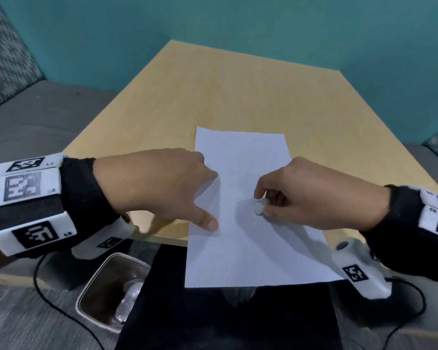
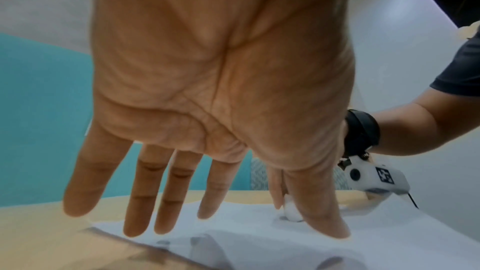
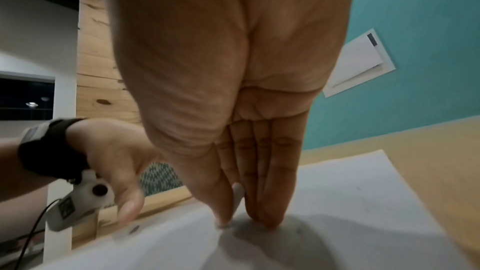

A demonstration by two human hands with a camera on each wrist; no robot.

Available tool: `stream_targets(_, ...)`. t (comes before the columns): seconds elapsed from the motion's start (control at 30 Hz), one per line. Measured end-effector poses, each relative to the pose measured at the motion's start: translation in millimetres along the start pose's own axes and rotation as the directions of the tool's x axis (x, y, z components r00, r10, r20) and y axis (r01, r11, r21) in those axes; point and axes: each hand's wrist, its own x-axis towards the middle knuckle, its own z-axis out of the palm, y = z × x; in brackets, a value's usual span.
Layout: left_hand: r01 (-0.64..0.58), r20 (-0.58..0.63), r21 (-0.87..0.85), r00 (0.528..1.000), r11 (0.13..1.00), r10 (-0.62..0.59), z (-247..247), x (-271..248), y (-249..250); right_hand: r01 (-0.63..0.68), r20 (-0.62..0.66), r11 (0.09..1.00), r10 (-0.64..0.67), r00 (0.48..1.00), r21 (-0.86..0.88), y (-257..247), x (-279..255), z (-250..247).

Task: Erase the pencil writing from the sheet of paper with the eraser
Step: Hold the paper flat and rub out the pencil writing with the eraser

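Two hands meet over the paper (image 1: pixel 248 223), which lies at the lower centre of the head view on the desk (image 1: pixel 213 97), its near edge hanging past the desk's edge. We see the right hand (image 1: pixel 311 195) pinching the eraser (image 1: pixel 259 207) between thumb and fingers, its tip down on the sheet near the middle. The left hand (image 1: pixel 159 185) has its fingers straight and spread, resting at the paper's left edge.

The right wrist view shows us what the head view does not: faint pencil marks (image 3: pixel 363 202) on the sheet at right of the frame. The left wrist view gives us the open palm from below, with the eraser a small white lump behind the thumb.

At lower left of the head view we see a bin (image 1: pixel 91 286) on the floor holding crumpled shiny wrapping (image 1: pixel 129 296); we cannot tell what it is.
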Motion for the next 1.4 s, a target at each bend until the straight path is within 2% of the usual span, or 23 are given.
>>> stream_targets(0.1,0.009,0.03,0.003,1.0,1.0,-0.009,-10.6,8.1,4.5,-0.011,-0.017,1.0,0.011,1.0,-0.012,2.3,-0.8,3.5)
stream_targets(0.27,0.008,0.174,-0.016,0.985,1.0,-0.006,-12.5,12.9,10.2,0.005,-0.04,1.0,-0.004,0.999,0.005,-0.7,10.3,-3.0)
stream_targets(0.43,0.02,0.213,-0.037,0.977,0.999,-0.012,-7.1,13.4,8.5,0.017,-0.068,1.0,-0.016,0.998,0.012,-3.8,33.7,-0.8)
stream_targets(0.53,0.025,0.216,0.022,0.976,0.999,-0.029,-6.1,15.4,8.5,-0.013,-0.053,1.0,0.015,0.998,0.027,-3.5,43.0,0.1)
stream_targets(0.7,0.017,0.207,0.103,0.978,0.995,-0.039,-1.6,18.7,6.4,0.094,0.029,0.994,-0.096,0.995,0.046,-14.5,41.0,0.3)
stream_targets(0.87,0.078,0.275,0.086,0.956,0.993,-0.099,-5.9,15.7,10.5,0.02,-0.066,0.999,-0.022,0.998,-0.025,-7.6,43.0,0.9)
stream_targets(0.97,0.093,0.291,0.089,0.95,0.992,-0.115,-8.1,14.1,12.9,0.068,-0.028,0.995,-0.07,0.997,-0.068,-17.3,35.9,5.0)
stream_targets(1.03,0.092,0.292,0.093,0.949,0.991,-0.116,-9.2,14.1,13.7,0.042,-0.021,0.995,-0.044,0.999,-0.09,-14.8,36.5,2.8)
stream_targets(1.13,0.091,0.293,0.091,0.949,0.992,-0.114,-8.2,14.9,12.5,-0.009,-0.08,0.995,0.001,0.997,-0.101,-7.4,38.9,2.4)
stream_targets(1.27,0.078,0.287,0.097,0.952,0.992,-0.103,-7.1,14.9,11.3,0.085,-0.022,0.99,-0.088,0.996,-0.11,-21.2,35.1,11.1)
stream_targets(1.4,0.078,0.282,0.108,0.954,0.991,-0.105,-6.9,15.5,11.4,-0.014,-0.093,0.997,0.007,0.996,-0.077,-7.2,41.1,4.6)
